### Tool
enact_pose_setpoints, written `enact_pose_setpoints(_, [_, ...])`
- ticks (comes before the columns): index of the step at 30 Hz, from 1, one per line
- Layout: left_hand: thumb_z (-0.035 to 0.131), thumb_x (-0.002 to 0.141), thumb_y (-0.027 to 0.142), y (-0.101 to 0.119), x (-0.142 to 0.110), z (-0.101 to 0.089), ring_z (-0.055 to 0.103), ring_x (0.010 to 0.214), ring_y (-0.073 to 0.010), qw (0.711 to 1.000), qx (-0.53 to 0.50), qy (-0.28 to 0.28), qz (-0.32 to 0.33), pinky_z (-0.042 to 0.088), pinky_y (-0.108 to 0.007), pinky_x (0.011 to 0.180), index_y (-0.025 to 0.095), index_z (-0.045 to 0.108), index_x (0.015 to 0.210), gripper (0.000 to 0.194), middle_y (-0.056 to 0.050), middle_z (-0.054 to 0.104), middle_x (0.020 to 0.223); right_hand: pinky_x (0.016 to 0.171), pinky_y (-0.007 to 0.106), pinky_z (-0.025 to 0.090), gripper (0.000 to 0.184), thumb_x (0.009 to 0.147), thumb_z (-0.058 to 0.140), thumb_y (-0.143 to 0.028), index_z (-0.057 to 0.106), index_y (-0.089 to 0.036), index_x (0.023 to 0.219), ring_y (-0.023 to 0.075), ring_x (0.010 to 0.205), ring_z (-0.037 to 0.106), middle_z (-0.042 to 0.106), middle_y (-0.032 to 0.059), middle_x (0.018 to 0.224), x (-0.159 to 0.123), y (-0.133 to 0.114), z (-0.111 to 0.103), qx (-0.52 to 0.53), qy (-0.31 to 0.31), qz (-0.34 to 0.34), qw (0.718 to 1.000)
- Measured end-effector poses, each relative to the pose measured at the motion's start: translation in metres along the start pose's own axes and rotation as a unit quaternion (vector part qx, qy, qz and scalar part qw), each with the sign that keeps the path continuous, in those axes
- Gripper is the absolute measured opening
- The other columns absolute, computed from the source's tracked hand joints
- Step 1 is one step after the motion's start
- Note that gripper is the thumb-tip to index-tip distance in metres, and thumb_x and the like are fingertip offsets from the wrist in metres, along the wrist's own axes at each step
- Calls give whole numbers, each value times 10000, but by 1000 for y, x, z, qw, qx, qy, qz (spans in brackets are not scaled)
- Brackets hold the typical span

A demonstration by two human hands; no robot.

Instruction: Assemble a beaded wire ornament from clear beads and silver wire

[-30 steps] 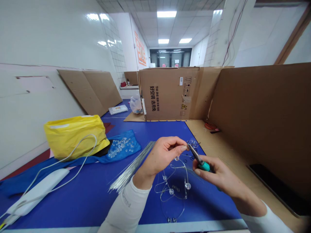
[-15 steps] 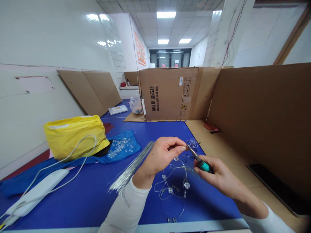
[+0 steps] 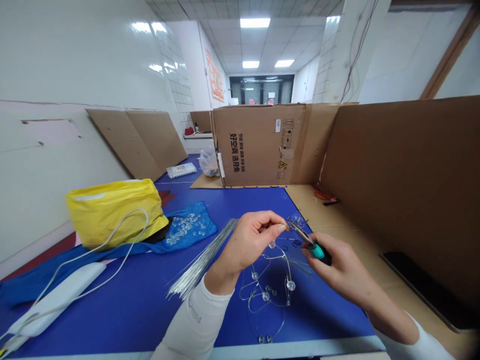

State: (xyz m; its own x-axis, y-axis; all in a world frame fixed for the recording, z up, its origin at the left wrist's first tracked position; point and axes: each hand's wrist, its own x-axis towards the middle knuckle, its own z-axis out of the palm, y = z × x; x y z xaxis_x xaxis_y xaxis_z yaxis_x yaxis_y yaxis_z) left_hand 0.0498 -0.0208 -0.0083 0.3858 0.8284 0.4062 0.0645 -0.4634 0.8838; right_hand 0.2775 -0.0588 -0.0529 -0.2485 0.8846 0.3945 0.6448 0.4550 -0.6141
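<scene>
My left hand [image 3: 255, 235] pinches a thin wire with clear beads, its thumb and forefinger pressed together. Below those fingers hang looped wires [image 3: 288, 265] with round clear beads [image 3: 291, 285] on them. In my right hand [image 3: 339, 265] is a pair of pliers [image 3: 307, 241] with teal and black handles. The jaws point toward my left fingertips, a little apart from them. Behind the jaws lies a small heap of clear pieces [image 3: 297, 221], with small dark rings [image 3: 297, 244] nearby. To the left of my left hand rests a bundle of straight wires [image 3: 204, 260].
Loose clear beads [image 3: 185, 227] lie on a blue cloth [image 3: 204, 212] at the left, by a yellow bag [image 3: 116, 212]. A white power strip [image 3: 62, 297] with a cable is nearer. Cardboard walls [image 3: 258, 145] stand behind and right. A dark phone-like slab [image 3: 423, 290] lies right.
The pliers have drawn slightly back to the right from my left fingertips, and their jaws look wider. The hanging beaded wire has shifted slightly; my left hand has hardly moved.
</scene>
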Motion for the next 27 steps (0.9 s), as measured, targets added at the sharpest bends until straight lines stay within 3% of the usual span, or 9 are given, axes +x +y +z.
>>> enact_pose_setpoints(3, [669,924,323,-1,0,0,491,605,-107,999,25,19,12,384,-240,578,153,744,874,192,4,638,702,695,287,481,200,916,603,-391,674,-207,881,192,754,632,705,21,816,2,-1,-1,95,-49,26,994])
enact_pose_setpoints(7, [665,930,316,-2,0,-1,475,586,-104,999,34,30,13,373,-240,561,155,745,883,186,13,617,677,672,285,471,213,887,631,-404,691,-201,862,188,739,614,693,12,780,3,-2,0,125,-72,44,989])
enact_pose_setpoints(13, [661,927,313,0,-1,-1,485,596,-106,999,39,17,9,373,-242,561,160,741,877,180,9,625,686,704,307,486,201,880,626,-390,690,-199,883,199,754,629,707,21,806,5,-3,6,112,-63,42,991])
enact_pose_setpoints(20, [695,891,362,1,1,1,482,569,-103,999,-40,-6,-36,410,-245,560,159,732,867,207,17,609,672,699,306,500,169,880,609,-344,700,-202,889,201,738,656,733,30,813,3,1,11,84,-39,26,995])
enact_pose_setpoints(27, [693,901,331,2,0,0,488,569,-97,999,-40,-10,-32,421,-237,565,153,715,848,187,26,592,668,646,272,477,103,858,596,-270,674,-213,823,175,678,636,712,9,744,3,-2,12,65,0,3,998])
